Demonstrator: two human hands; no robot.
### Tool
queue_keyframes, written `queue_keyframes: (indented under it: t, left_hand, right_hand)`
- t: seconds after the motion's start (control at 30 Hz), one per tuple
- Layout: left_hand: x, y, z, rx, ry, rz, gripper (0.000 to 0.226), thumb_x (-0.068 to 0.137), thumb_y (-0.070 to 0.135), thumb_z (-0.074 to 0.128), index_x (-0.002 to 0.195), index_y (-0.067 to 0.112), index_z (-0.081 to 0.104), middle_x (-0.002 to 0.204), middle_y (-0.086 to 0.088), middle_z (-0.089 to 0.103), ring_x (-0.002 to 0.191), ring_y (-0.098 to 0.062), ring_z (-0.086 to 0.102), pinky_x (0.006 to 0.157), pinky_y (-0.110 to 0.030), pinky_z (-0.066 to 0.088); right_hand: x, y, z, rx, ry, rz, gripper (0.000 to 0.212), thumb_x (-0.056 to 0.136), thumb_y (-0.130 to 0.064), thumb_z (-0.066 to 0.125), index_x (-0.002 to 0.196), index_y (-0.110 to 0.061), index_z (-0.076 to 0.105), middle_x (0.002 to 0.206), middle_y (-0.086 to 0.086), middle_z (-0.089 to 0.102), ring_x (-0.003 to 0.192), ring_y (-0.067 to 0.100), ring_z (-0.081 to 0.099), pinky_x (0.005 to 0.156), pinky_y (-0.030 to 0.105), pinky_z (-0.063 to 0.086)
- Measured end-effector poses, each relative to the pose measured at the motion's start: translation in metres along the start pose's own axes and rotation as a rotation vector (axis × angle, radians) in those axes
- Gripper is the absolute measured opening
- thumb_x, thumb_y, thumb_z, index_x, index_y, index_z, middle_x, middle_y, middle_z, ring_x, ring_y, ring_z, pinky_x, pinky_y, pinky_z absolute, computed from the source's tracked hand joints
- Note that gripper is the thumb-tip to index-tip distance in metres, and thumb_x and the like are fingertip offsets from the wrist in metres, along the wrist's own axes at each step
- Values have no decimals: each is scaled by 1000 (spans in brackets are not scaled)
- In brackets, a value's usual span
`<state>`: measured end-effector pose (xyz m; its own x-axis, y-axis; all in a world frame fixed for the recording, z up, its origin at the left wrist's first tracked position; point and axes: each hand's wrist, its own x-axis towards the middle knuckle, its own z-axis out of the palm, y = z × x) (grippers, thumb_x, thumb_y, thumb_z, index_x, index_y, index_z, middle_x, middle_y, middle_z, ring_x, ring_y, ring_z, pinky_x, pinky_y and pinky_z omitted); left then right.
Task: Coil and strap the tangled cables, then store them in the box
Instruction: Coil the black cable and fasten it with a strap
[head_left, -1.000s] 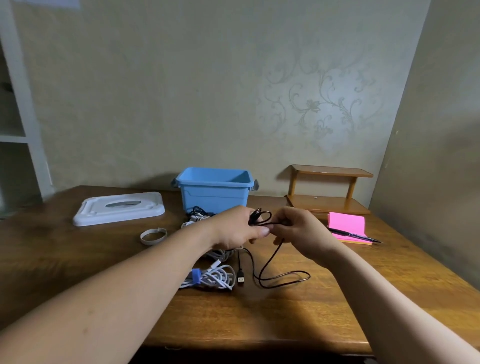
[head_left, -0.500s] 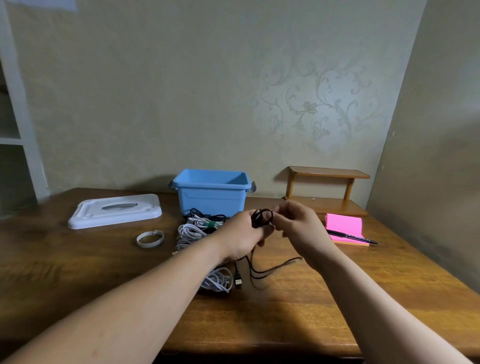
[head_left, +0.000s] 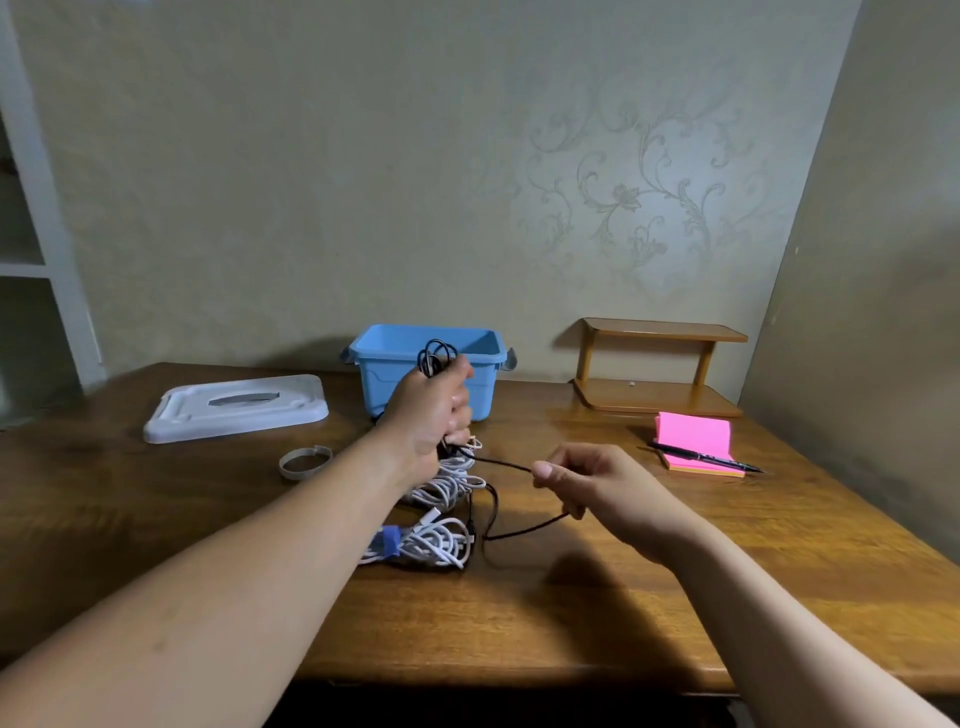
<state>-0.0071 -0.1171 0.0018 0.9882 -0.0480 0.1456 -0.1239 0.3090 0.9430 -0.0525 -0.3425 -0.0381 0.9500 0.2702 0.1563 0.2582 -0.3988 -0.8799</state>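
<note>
The left hand (head_left: 431, 410) is raised in front of the blue box (head_left: 384, 389), which stands at about twelve o'clock on the bench (head_left: 519, 613). Its fingers are clenched round a small coil of the black cable (head_left: 429, 365), and some loops stand out above the fist. From under this hand one strand of the same cable goes to the right hand (head_left: 597, 488), which is lower, toward four o'clock from the left one. The right thumb and fingers pinch the strand, and it looks stretched between the two hands. Below the right hand the rest of the cable falls in a loose curve onto the bench.

Two white cable bundles lie under the left wrist. The nearer bundle (head_left: 431, 543) has a blue strap (head_left: 389, 540) around it; the farther bundle (head_left: 447, 486) is partly hidden by the hand. The box is open, and its white lid (head_left: 236, 408) lies flat at ten o'clock. Between the lid and the bundles a grey strap (head_left: 305, 461) lies curled into a ring. At two o'clock there is a pink notepad (head_left: 693, 434) with a black pen (head_left: 701, 457) across its near edge, and behind it a small wooden shelf (head_left: 660, 364).
</note>
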Motion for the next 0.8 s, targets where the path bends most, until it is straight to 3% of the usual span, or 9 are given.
queue_keyframes:
  t: [0.13, 0.27, 0.33, 0.5, 0.57, 0.67, 0.73, 0.8]
  left_hand:
    - [-8, -3, 1, 312, -214, -12, 26, 105, 36, 66, 95, 15, 55, 65, 2, 36, 45, -10, 27, 40, -23, 24]
    - [-23, -6, 17, 666, -423, 83, 29, 104, 34, 69, 97, 6, 62, 54, 15, 48, 43, 1, 41, 47, -17, 34]
    - [-27, -5, 22, 763, -480, 108, 19, 106, 30, 68, 98, 13, 67, 61, 15, 62, 47, 5, 49, 52, -18, 39]
    - [-23, -6, 17, 912, -362, 102, 43, 110, 39, 55, 70, 23, 55, 54, 13, 52, 56, -8, 50, 77, -38, 49]
    - [-23, -8, 17, 877, -356, 98, 37, 110, 40, 55, 77, 24, 56, 58, 13, 53, 58, -5, 53, 87, -42, 55]
    - [-26, -13, 22, 889, -404, 119, 18, 104, 43, 67, 98, 27, 63, 71, 18, 63, 71, -5, 59, 74, -32, 49]
    - [-24, -18, 25, 877, -401, 135, 17, 99, 43, 73, 98, 27, 68, 81, 15, 67, 81, -9, 62, 78, -33, 48]
    - [-22, -21, 27, 811, -338, 120, 22, 101, 44, 71, 92, 24, 75, 86, 6, 72, 86, -16, 64, 90, -43, 52]
  right_hand:
    - [7, 0, -7, 328, 77, 7, 14, 105, -12, 62, 113, -6, 70, 91, 8, 69, 86, 25, 62, 89, 43, 52]
    - [16, -14, -5, 339, 165, -46, 12, 103, -8, 65, 114, -4, 66, 90, 6, 72, 84, 25, 63, 82, 40, 53]
    - [17, -17, -4, 323, 174, -67, 14, 102, -9, 68, 115, -3, 65, 91, 7, 73, 84, 24, 65, 81, 40, 55]
    - [12, -15, -7, 297, 215, -80, 15, 101, -15, 71, 113, -6, 71, 96, 10, 77, 85, 23, 71, 86, 41, 59]
    - [11, -13, -8, 243, 232, -74, 12, 101, -18, 70, 107, -10, 76, 98, 11, 77, 90, 23, 72, 91, 45, 59]
    - [12, -19, -7, 228, 246, -87, 13, 101, -22, 71, 101, -11, 78, 96, 6, 77, 88, 16, 69, 83, 39, 55]
    - [12, -29, -5, 248, 228, -106, 14, 101, -22, 70, 100, -10, 78, 94, 4, 77, 81, 8, 67, 77, 28, 50]
    - [12, -34, -2, 306, 256, -138, 16, 103, -24, 68, 104, -11, 78, 95, 4, 77, 83, 11, 67, 75, 26, 51]
